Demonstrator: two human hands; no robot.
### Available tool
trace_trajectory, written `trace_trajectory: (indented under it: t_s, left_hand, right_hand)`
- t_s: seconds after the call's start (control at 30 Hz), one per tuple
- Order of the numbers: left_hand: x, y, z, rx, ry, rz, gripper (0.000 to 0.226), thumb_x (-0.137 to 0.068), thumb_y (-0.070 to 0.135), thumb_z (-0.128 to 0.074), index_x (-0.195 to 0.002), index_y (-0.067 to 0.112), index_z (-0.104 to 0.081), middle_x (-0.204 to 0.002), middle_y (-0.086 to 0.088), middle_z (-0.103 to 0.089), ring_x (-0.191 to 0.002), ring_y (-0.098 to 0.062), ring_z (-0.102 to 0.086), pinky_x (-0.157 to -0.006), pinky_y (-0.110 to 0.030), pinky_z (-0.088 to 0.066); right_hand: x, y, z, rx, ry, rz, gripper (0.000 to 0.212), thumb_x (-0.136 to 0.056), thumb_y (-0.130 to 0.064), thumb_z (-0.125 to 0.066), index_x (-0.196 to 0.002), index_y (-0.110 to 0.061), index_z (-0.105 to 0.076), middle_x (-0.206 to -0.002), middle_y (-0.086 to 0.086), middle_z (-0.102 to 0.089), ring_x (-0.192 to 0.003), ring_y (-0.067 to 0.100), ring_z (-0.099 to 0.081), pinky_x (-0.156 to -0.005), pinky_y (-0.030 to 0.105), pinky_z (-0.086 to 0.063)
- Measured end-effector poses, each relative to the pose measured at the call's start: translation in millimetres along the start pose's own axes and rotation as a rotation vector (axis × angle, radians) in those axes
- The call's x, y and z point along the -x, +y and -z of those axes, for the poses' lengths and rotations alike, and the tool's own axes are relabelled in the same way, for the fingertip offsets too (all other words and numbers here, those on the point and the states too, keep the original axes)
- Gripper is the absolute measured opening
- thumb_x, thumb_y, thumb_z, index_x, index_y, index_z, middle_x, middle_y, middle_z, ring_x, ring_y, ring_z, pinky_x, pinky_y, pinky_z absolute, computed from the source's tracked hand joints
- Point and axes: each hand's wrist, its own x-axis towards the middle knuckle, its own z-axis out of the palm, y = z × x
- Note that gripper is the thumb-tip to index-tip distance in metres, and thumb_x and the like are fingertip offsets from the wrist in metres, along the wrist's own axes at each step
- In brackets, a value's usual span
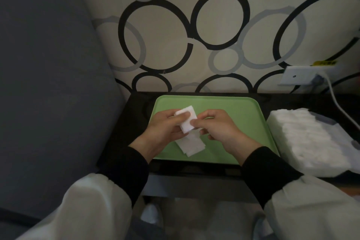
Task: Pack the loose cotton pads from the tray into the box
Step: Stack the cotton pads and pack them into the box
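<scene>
Both hands, left [165, 126] and right [218, 126], pinch a small stack of cotton pads [187, 121] above the green tray [243, 115]. More pads [191, 145] lie on the tray under them. The box [311, 138] sits full of pads, right of the tray.

A cream wallpapered wall [214, 31] printed with overlapping black and grey rings fills the upper centre and right of the frame. A dark grey upholstered cushion [44, 84] runs down the left side. Below the wall, at centre, sits a black low table [124, 132]. At the right edge, a white wall socket plate [298, 76] has a white cable [332, 91] beside it and a yellow label [324, 62] above. The light is dim.
</scene>
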Motion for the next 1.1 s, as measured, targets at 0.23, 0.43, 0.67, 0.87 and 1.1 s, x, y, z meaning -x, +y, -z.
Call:
trace_trajectory:
  t_s: [0.23, 0.43, 0.67, 0.87, 1.1]
  left_hand:
    - [-13, -7, 19, -0.149, 0.232, -0.094, 0.024, -0.090, 0.002, -0.066, -0.113, 0.008, -0.064, -0.109, -0.014, -0.069, -0.092, -0.023, -0.068, -0.061, -0.027, -0.055]
    - [-22, -14, 38, -0.252, 0.299, -0.087, 0.022, -0.088, -0.001, -0.065, -0.107, 0.008, -0.068, -0.100, -0.012, -0.069, -0.091, -0.027, -0.066, -0.079, -0.038, -0.057]
    - [-22, -14, 37, -0.274, 0.237, -0.100, 0.018, -0.088, -0.001, -0.065, -0.095, 0.016, -0.067, -0.100, -0.012, -0.069, -0.092, -0.027, -0.067, -0.077, -0.038, -0.056]
    - [-19, -11, 40, -0.294, 0.222, -0.121, 0.018, -0.089, 0.000, -0.065, -0.099, 0.015, -0.066, -0.105, -0.015, -0.068, -0.098, -0.030, -0.066, -0.083, -0.044, -0.057]
    - [-20, -8, 40, -0.249, 0.268, -0.128, 0.029, -0.088, 0.002, -0.069, -0.114, 0.011, -0.060, -0.103, -0.007, -0.063, -0.084, -0.016, -0.064, -0.052, -0.023, -0.056]
  right_hand:
    - [-21, 21, 1, 0.307, 0.152, 0.032, 0.008, -0.084, -0.013, -0.069, -0.079, -0.019, -0.068, -0.085, -0.003, -0.070, -0.083, 0.016, -0.066, -0.082, 0.037, -0.055]
    - [-32, 32, -4, 0.592, 0.020, 0.050, 0.029, -0.088, -0.028, -0.066, -0.117, -0.023, -0.063, -0.116, -0.001, -0.062, -0.107, 0.021, -0.061, -0.097, 0.040, -0.050]
    - [-34, 32, -18, 0.803, 0.033, 0.083, 0.052, -0.077, -0.060, -0.071, -0.115, -0.027, -0.057, -0.113, 0.000, -0.049, -0.097, 0.021, -0.056, -0.086, 0.037, -0.050]
    - [-37, 30, -26, 0.683, 0.072, 0.187, 0.015, -0.084, -0.028, -0.072, -0.083, -0.022, -0.058, -0.097, -0.001, -0.056, -0.085, 0.016, -0.056, -0.071, 0.027, -0.043]
    - [-27, 6, 0, 0.077, -0.052, 0.138, 0.008, -0.089, -0.008, -0.068, -0.095, -0.012, -0.066, -0.098, 0.008, -0.071, -0.085, 0.021, -0.068, -0.069, 0.029, -0.056]
